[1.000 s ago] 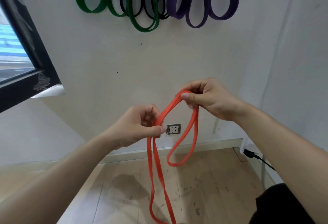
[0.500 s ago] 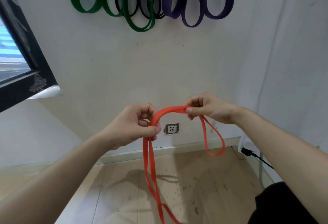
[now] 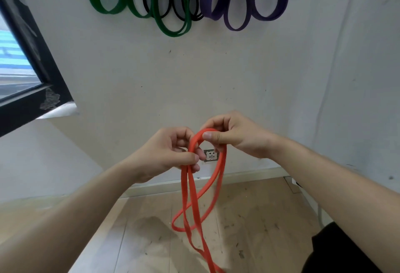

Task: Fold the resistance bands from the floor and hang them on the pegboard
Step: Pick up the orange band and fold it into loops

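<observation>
Open room first: a bare stretch of white plastered wall (image 3: 194,82) runs between the hung bands at 12 o'clock and the hands at centre. Pale wood-plank floor (image 3: 140,240), scuffed and speckled, lies free from 5 to 7 o'clock. A light baseboard (image 3: 249,177) marks the wall's lower edge. A room corner stands at 3 o'clock, and a black window frame (image 3: 32,73), with chipped paint at its lower corner, hems in the 9 to 10 o'clock side. Dark clothing (image 3: 335,251) fills the 5 o'clock corner.

One orange resistance band (image 3: 221,169), flat and rubbery, is held up in front of the wall. Its top forms a short arch between the hands, and its strands hang down in crossing loops towards 6 o'clock, running out of view at the bottom edge. The left hand (image 3: 173,153) has its fingers curled, with the thumb pinching the gathered strands. The right hand (image 3: 236,136), at 2 o'clock of the left and nearly touching it, pinches the top of the arch between thumb and forefinger.

One white wall socket (image 3: 211,156) shows through the arch. Hanging at 12 o'clock are three green loop-ends (image 3: 164,21), three broad purple loop-ends (image 3: 238,24) and some thin black loops (image 3: 190,13) between them, whose number cannot be told.
</observation>
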A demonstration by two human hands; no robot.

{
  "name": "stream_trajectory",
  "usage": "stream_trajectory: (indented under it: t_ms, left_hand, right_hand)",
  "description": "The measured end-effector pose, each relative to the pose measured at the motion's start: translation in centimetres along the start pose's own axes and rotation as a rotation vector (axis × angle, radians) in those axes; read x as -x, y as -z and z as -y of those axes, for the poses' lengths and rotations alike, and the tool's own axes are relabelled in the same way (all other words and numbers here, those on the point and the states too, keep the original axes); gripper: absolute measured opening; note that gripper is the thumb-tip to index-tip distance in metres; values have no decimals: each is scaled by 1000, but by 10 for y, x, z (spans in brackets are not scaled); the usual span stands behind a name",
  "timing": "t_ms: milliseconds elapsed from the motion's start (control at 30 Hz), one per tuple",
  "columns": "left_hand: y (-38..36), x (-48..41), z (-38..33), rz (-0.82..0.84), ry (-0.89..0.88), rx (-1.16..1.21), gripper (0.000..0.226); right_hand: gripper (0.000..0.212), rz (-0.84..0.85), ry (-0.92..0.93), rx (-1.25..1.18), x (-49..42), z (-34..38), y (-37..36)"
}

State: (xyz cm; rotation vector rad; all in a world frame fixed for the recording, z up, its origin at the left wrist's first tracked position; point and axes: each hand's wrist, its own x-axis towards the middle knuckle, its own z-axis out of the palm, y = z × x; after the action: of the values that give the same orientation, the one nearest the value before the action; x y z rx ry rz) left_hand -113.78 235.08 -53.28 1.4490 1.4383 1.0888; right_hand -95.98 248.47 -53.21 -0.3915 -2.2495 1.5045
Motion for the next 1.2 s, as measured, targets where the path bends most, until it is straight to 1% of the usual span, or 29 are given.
stream_trajectory:
  t_ms: [133,233,300,367,433,567,667,767,867,967,1033,1133,1200]
  left_hand:
    - [1,0,0,-2,-13,16,18]
    - [1,2,2,23,-21,5,21]
    - [-1,3,6,32,-25,-14,17]
    - [-1,3,8,-3,-37,-2,19]
    - [-1,2,8,-35,-57,10,21]
    - [-3,0,7,-43,-74,-3,15]
    - [-6,-1,3,-74,-92,35,19]
    - [-6,-2,-1,-98,-105,78,22]
    - [-7,-3,-4,-85,-116,77,22]
    - [-12,-3,-3,-65,-112,59,25]
    - [-13,-3,-2,-52,-106,65,26]
    - [-9,-2,-1,-60,-102,65,25]
    - [-6,0,-1,-55,-106,39,21]
  right_hand:
    - [10,-83,73,-52,-2,6,0]
    - [13,-203,138,-176,-4,11,12]
    - [13,-287,163,-263,-4,13,26]
    - [13,-316,165,-294,-2,12,41]
    - [14,-303,140,-266,2,6,53]
    - [20,-260,65,-210,6,-13,67]
    - [20,-221,-14,-188,9,-28,72]
    - [20,-103,-101,-78,11,-37,70]
    - [28,69,-170,-6,11,-32,57]
    - [32,181,-150,-17,9,-18,31]
    - [28,174,-95,-28,6,-9,16]
    - [16,64,-7,-7,3,1,5]
    - [9,7,20,12,3,3,7]
